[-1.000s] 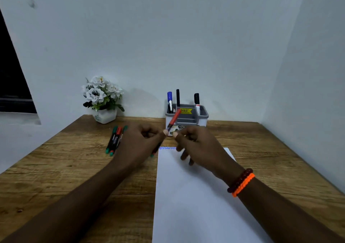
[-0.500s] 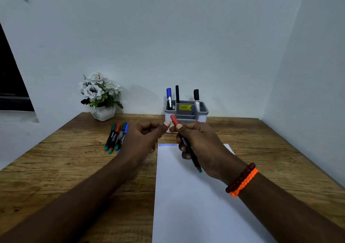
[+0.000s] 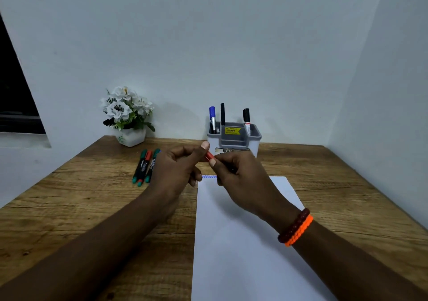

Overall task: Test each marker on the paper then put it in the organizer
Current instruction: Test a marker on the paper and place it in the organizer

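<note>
Red-capped marker (image 3: 209, 155): held above the far end of the paper (image 3: 243, 242), just in front of the organizer (image 3: 234, 138). Only a short red section shows between the two hands; the rest of the barrel is hidden inside the right hand.

Right hand (image 3: 240, 178): forearm enters from the lower right and crosses over the paper, back of hand upward. Grip closed, fingers curled round the marker's barrel, thumb tip pressed beside the red section. Two bead bracelets (image 3: 296, 227), one dark red and one orange, sit on the wrist.

Left hand (image 3: 178, 168): forearm enters from the lower left, hand raised to the same height as the right. Grip closed in a pinch, thumb and forefinger on the red end of the marker, other fingers curled beneath.

Paper: white sheet lying on the worktop (image 3: 92, 199), running from in front of the organizer to the near edge; a small blue zigzag scribble (image 3: 209, 177) at its far end, partly hidden by the hands.

Organizer: grey, at the far edge of the worktop against the wall, yellow price sticker on front. Holds a blue-capped marker (image 3: 212, 117) and a black pen (image 3: 222, 114) on its left side and a black-capped marker (image 3: 246, 120) on its right, all upright.

Loose markers (image 3: 145, 166): lying side by side on the worktop, left of the organizer, partly behind the left hand; green and red caps visible.

Flower pot (image 3: 129, 115): white flowers in a white pot, left of the organizer, at the wall.
</note>
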Tool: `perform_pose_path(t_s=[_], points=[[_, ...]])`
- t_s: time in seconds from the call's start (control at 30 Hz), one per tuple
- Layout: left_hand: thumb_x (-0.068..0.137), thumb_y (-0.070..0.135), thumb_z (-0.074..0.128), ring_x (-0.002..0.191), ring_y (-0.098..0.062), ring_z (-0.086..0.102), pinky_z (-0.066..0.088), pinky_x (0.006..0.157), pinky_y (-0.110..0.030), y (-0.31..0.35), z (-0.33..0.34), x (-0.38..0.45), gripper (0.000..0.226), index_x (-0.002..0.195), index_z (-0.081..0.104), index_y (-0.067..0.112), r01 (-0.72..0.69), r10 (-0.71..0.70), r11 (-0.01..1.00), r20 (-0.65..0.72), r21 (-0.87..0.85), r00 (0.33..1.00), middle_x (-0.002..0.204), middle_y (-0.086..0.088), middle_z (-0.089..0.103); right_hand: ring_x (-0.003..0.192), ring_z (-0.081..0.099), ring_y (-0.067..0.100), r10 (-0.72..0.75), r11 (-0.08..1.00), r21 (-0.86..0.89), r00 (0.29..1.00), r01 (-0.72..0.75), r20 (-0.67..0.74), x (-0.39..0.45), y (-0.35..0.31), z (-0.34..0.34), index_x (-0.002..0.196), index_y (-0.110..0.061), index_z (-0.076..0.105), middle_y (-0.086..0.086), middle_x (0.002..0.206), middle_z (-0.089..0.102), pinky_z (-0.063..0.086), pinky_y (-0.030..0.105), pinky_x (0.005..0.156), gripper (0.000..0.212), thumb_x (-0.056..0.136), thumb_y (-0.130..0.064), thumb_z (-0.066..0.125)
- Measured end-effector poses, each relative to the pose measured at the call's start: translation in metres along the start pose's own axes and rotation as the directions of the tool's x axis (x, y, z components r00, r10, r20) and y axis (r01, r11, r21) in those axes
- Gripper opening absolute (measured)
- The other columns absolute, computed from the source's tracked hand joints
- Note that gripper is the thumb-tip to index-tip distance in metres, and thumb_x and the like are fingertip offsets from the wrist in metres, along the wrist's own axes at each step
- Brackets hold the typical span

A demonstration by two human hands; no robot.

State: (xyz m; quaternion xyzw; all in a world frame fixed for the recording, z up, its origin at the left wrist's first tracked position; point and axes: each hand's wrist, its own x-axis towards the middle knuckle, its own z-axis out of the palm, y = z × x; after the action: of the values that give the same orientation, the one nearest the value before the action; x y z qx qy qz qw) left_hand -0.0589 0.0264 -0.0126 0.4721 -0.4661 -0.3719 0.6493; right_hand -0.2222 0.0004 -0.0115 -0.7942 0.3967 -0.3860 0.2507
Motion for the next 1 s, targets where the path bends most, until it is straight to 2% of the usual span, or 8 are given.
perform_pose_path(t_s=[0.17,0.27,0.37,0.53,0.63,0.77,0.87,1.0], points=[[0.087,0.034,0.075,0.052,-0.016,0.053,0.044,0.048,-0.027,-0.001,0.002,-0.001,0.026,0.089,0.079,0.009,-0.019,0.019,1.000,-0.019,0.001,1.000,0.086,-0.012,0.077,0.052,0.040,0.008,-0.008,0.998,0.067,1.000,0.007,0.010,0.002,0.000,-0.003,0.086,-0.009,0.078,0.011,0.061,0.050,0.033,0.026,0.056,0.037,0.111,-0.028,0.058],[0.087,0.035,0.076,0.052,-0.015,0.051,0.044,0.050,-0.027,-0.002,0.000,0.001,0.025,0.088,0.080,0.010,-0.019,0.019,1.000,-0.030,-0.005,0.999,0.085,-0.022,0.074,0.050,0.038,0.007,0.011,0.992,0.126,1.000,-0.015,0.026,0.001,0.001,-0.003,0.108,-0.020,0.083,-0.004,0.056,0.048,0.032,0.018,0.051,0.026,0.110,-0.031,0.059],[0.087,0.034,0.076,0.053,-0.015,0.052,0.044,0.049,-0.027,-0.004,-0.002,0.002,0.028,0.091,0.079,0.007,-0.008,0.008,1.000,-0.024,-0.013,1.000,0.088,-0.025,0.073,0.045,0.038,0.005,0.036,0.983,0.175,0.996,-0.049,0.077,0.001,0.003,-0.006,0.100,-0.030,0.079,-0.011,0.052,0.045,0.032,0.017,0.049,0.021,0.110,-0.035,0.061],[0.091,0.034,0.072,0.059,-0.013,0.055,0.044,0.050,-0.028,-0.004,-0.001,0.004,0.028,0.095,0.078,0.007,-0.019,0.016,0.999,-0.077,-0.032,0.997,0.091,-0.014,0.076,0.046,0.056,0.001,0.126,0.970,0.196,0.986,-0.146,0.108,-0.001,0.001,-0.008,0.125,-0.026,0.059,0.004,0.071,0.071,0.039,0.014,0.046,0.024,0.106,-0.037,0.066],[0.093,0.033,0.071,0.062,-0.012,0.055,0.044,0.050,-0.027,-0.005,-0.005,0.009,0.027,0.099,0.077,0.008,-0.039,0.027,0.995,-0.142,-0.088,0.990,0.095,-0.012,0.076,0.044,0.055,0.007,0.107,0.966,0.226,0.991,-0.122,0.078,-0.001,0.001,-0.009,0.118,-0.022,0.052,0.012,0.081,0.075,0.042,0.021,0.044,0.018,0.107,-0.024,0.066],[0.098,0.031,0.065,0.067,-0.010,0.055,0.047,0.051,-0.026,-0.005,-0.007,0.013,0.019,0.096,0.075,0.015,-0.062,0.032,0.991,-0.243,-0.116,0.969,0.083,-0.002,0.074,0.050,0.068,0.022,0.064,0.956,0.285,0.997,-0.071,0.033,0.002,0.004,-0.020,0.104,-0.012,0.061,0.017,0.098,0.069,0.047,0.028,0.038,0.006,0.107,-0.006,0.061],[0.103,0.029,0.056,0.072,-0.009,0.057,0.050,0.058,-0.030,-0.005,-0.007,0.014,0.021,0.105,0.074,0.019,-0.115,0.113,0.993,-0.219,0.004,0.969,0.079,0.002,0.066,0.061,0.072,0.029,0.143,0.860,0.487,0.988,-0.152,0.057,0.001,0.007,-0.035,0.108,0.000,0.069,0.019,0.095,0.070,0.055,0.035,0.045,0.018,0.108,0.003,0.052],[0.106,0.025,0.049,0.062,-0.011,0.061,0.052,0.059,-0.035,-0.013,-0.005,0.005,0.022,0.108,0.071,0.023,-0.328,0.328,0.864,0.066,0.382,0.942,0.067,0.001,0.063,0.081,0.079,0.034,0.261,0.578,0.783,0.961,-0.230,0.089,0.005,0.025,-0.064,0.116,0.001,0.070,0.019,0.094,0.077,0.066,0.048,0.072,0.034,0.103,0.014,0.042]])
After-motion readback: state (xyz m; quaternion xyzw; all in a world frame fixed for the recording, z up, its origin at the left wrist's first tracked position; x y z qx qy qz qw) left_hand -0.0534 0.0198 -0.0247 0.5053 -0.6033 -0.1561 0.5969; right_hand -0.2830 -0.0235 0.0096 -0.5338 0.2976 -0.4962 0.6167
